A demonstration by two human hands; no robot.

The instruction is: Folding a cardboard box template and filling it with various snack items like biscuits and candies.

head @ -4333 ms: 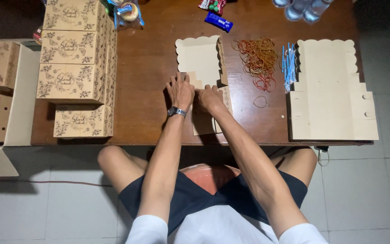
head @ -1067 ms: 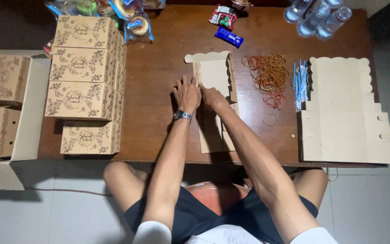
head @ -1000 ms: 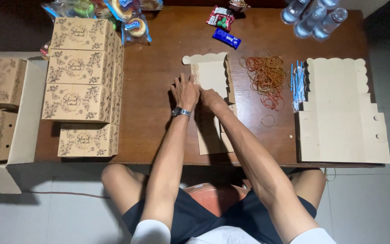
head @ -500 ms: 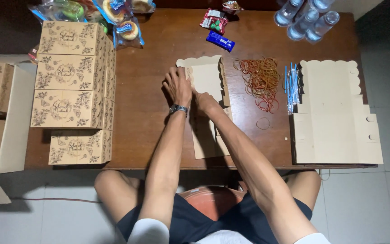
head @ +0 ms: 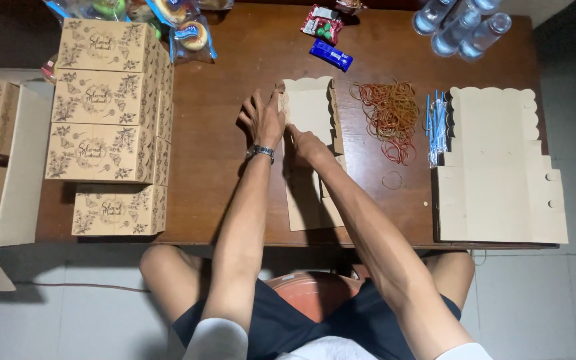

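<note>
On the brown wooden table, a flat tan scallop-edged cardboard box blank lay before the person. The right hand pressed flat on it; the left hand pinched its left flap. Thin card could crease crookedly if the hands slipped. Right of the blank lay tangled rubber bands.

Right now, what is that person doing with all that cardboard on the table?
A seated person is working on a flat cardboard box blank lying on the brown table. The left hand grips the blank's left flap, and the right hand presses on its middle. Finished printed boxes are stacked to the left. To the right lie a pile of rubber bands and a stack of more flat blanks.
</note>
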